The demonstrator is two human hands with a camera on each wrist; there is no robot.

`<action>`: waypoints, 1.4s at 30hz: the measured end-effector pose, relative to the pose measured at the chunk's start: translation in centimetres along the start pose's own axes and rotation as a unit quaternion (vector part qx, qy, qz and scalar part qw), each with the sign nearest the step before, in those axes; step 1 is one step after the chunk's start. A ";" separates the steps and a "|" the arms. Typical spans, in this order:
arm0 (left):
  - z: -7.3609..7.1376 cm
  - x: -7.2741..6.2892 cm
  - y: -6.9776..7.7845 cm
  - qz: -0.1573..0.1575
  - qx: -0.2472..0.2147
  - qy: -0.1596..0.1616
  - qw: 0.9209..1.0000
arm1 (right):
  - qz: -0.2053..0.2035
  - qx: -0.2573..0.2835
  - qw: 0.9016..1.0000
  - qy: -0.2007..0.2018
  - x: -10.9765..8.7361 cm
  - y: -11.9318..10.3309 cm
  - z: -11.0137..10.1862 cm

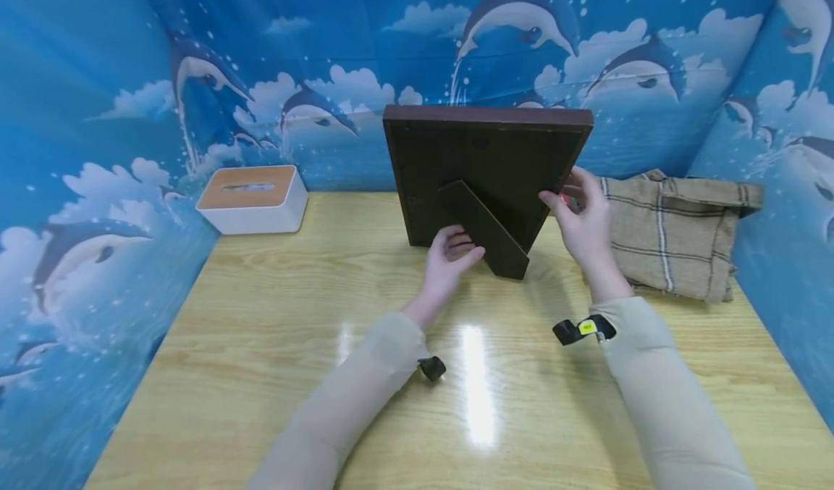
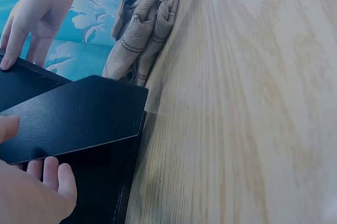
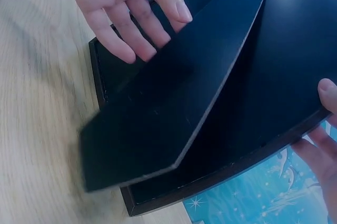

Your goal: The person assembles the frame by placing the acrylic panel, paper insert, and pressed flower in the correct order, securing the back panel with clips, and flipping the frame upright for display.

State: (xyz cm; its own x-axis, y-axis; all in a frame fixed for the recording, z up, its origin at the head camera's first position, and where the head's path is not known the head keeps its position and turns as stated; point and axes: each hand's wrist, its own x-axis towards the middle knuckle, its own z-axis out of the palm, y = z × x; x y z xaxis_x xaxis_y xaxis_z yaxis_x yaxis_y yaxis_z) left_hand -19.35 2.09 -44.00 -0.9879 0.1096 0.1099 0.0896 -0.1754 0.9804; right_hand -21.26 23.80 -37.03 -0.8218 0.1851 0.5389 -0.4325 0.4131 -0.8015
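A dark picture frame (image 1: 417, 164) stands on the table with its back facing me and its easel leg (image 1: 485, 229) swung out. My right hand (image 1: 586, 218) grips the frame's side edge, thumb on the back panel and fingers round the front. In the right wrist view that thumb (image 3: 327, 93) presses near the rim. My left hand (image 1: 449, 262) is at the leg's left edge, its fingers loosely bent and thumb apart from them. In the left wrist view its fingertips (image 2: 51, 171) lie by the leg's lower edge. The frame's front is hidden.
A white tissue box (image 1: 260, 218) with a wood-toned lid stands at the back left of the wooden table (image 1: 293, 316). Folded brown plaid cloth (image 1: 684, 237) lies right of the frame. Curtains printed with dolphins (image 1: 352, 34) enclose the table's back and sides.
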 end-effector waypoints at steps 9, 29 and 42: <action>-0.4 -1.8 0.4 0.010 -0.011 0.014 1.000 | 0.015 0.028 0.999 0.020 0.4 0.3 0.5; -3.0 -4.8 2.7 0.030 -0.055 -0.002 0.998 | 0.005 -0.007 0.999 0.051 -0.2 -0.6 1.1; -7.0 -0.9 1.4 0.063 -0.010 -0.010 0.998 | -0.013 -0.054 0.993 0.105 -2.8 -2.8 3.8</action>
State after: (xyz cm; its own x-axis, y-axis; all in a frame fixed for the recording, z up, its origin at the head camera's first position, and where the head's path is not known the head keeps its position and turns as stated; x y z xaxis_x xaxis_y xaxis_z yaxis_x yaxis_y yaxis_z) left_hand -19.18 -5.07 -43.84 -0.9663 0.1046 0.2353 0.2101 -0.2079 0.9553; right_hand -19.13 18.73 -37.27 -0.7110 0.3494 0.6102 -0.4006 0.5120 -0.7599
